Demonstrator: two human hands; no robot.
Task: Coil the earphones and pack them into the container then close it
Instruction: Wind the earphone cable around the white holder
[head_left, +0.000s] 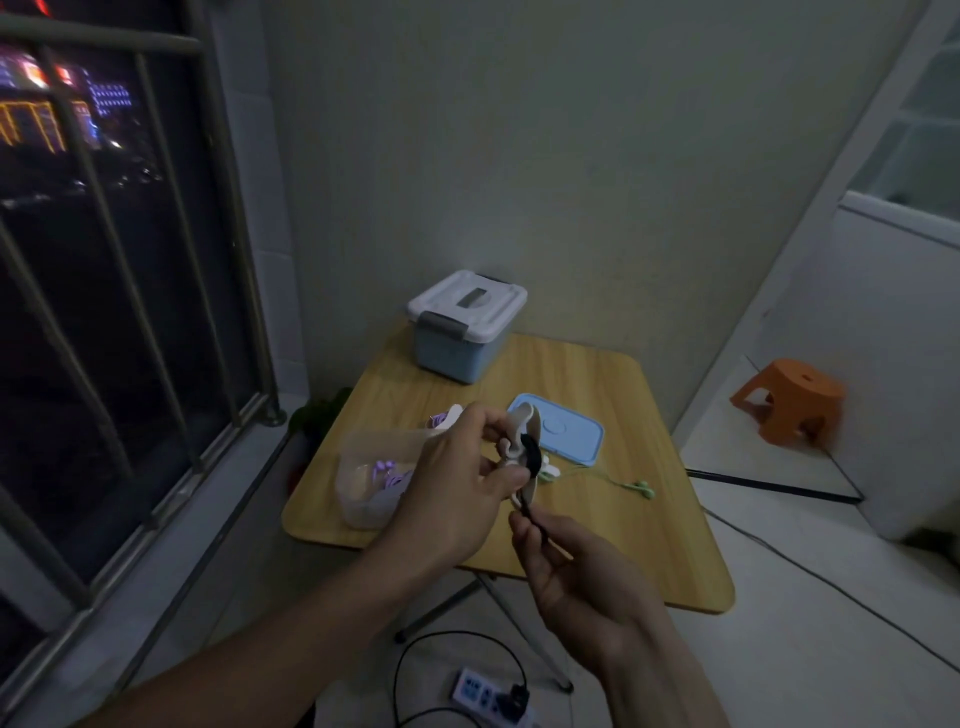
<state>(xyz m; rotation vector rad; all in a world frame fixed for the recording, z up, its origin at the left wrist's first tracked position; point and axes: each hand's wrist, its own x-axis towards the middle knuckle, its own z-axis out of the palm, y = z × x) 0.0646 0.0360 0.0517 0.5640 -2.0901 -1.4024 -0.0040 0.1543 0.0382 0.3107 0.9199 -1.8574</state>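
Note:
My left hand (457, 478) grips a beige winder (522, 423) with a black earphone cable (531, 454) wound on it, held above the wooden table (597, 519). The cable's free end is pinched in my right hand (566, 566), just below the winder. A clear open container (374, 478) with purple earphones (387, 475) inside sits at the table's left, partly behind my left hand. Its blue lid (571, 434) lies flat beyond the winder. Green earphones (636, 488) lie loose on the table to the right.
A blue storage box with a white latched lid (465, 325) stands at the table's far edge. An orange stool (789, 400) is at the right. A power strip (491, 696) with black cords lies on the floor under the table. A barred window (119, 260) is to the left.

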